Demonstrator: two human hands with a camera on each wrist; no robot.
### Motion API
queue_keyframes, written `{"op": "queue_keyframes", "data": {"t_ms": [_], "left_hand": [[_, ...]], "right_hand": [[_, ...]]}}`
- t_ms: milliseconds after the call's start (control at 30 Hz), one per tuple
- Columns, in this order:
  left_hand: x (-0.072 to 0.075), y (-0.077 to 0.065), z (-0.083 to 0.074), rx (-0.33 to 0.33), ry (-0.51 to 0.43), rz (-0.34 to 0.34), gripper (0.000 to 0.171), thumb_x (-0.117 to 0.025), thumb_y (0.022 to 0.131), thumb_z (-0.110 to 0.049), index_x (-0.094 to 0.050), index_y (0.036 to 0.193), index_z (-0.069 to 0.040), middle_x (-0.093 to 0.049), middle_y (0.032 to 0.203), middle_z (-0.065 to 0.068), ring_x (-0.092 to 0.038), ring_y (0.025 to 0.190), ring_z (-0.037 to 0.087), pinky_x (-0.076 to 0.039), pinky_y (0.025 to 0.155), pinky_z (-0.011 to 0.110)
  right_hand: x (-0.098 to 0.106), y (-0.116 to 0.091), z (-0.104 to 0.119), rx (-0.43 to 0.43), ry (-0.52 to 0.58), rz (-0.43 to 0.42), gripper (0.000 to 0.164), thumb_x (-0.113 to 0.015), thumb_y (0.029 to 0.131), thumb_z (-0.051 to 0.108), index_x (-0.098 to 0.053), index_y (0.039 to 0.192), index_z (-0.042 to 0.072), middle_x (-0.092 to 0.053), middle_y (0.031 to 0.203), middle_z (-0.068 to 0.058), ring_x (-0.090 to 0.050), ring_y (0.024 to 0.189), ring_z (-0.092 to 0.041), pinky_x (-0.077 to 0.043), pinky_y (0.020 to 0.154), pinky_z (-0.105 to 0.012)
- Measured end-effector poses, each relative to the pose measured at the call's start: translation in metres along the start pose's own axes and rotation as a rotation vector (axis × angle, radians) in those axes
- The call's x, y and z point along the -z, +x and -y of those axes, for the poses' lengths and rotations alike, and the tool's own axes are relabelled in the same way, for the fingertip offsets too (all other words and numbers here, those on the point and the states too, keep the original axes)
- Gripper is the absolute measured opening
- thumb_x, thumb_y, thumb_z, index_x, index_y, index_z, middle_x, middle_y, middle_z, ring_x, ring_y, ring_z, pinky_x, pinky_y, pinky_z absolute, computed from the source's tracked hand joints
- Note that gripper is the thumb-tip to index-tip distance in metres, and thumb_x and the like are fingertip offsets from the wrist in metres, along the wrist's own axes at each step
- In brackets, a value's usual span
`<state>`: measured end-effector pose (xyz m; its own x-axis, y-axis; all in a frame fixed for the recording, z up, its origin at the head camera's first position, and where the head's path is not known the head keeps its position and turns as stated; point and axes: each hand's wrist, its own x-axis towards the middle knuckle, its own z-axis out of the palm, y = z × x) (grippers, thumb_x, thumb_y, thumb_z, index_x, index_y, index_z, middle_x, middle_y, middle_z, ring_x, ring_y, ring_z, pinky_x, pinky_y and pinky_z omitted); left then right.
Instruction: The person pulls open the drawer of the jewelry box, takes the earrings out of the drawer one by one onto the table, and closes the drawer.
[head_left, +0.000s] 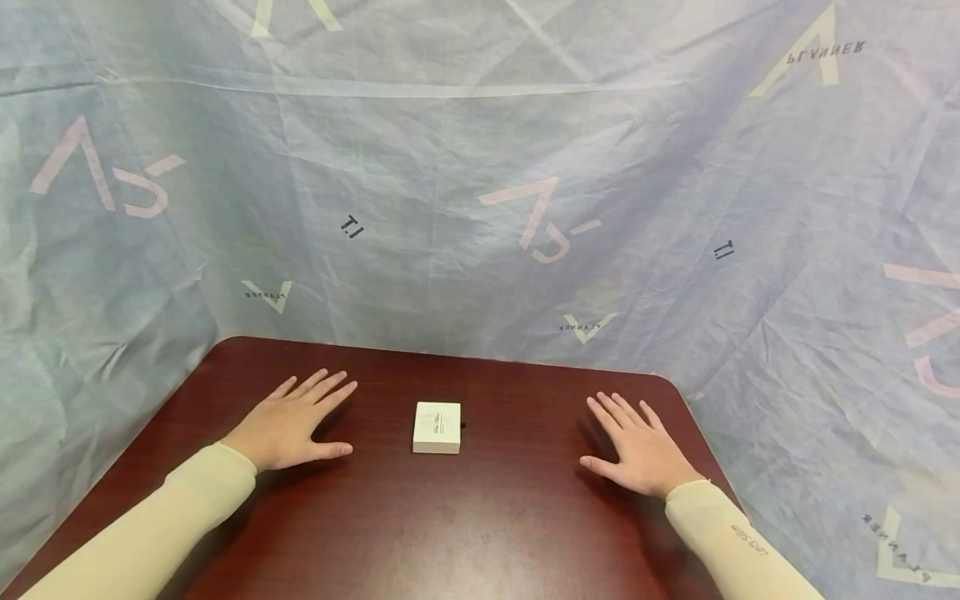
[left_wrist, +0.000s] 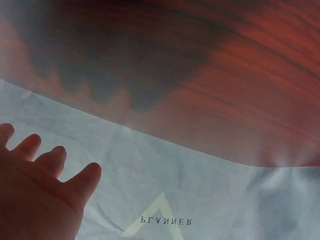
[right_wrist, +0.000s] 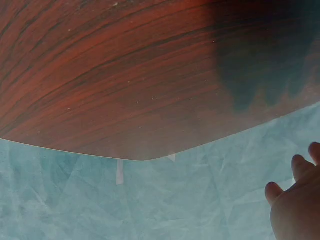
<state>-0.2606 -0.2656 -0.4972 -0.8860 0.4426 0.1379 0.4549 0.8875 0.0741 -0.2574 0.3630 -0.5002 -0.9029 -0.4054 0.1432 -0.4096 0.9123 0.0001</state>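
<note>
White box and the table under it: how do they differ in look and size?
The white box bears small dark print on top; the table is reddish-brown with visible grain. The white box is small and shows whole in the head view; the table is far larger, cut off by the frame. Both have flat tops.
</note>
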Motion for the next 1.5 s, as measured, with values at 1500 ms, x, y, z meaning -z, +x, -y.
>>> {"op": "queue_keyframes", "data": {"t_ms": [1500], "left_hand": [[0.000,0.011,-0.022,-0.014,-0.036,0.058,0.097,-0.078,0.101,-0.077,-0.060,0.173,-0.014,-0.062,0.177,0.018,-0.056,0.167,0.049,-0.053,0.129,0.074]], "right_hand": [[0.007,0.021,0.026,0.111,-0.039,0.012,0.079,-0.077,0.104,0.069,-0.072,0.159,0.012,-0.075,0.159,-0.010,-0.069,0.152,-0.037,-0.055,0.126,-0.064]]}}
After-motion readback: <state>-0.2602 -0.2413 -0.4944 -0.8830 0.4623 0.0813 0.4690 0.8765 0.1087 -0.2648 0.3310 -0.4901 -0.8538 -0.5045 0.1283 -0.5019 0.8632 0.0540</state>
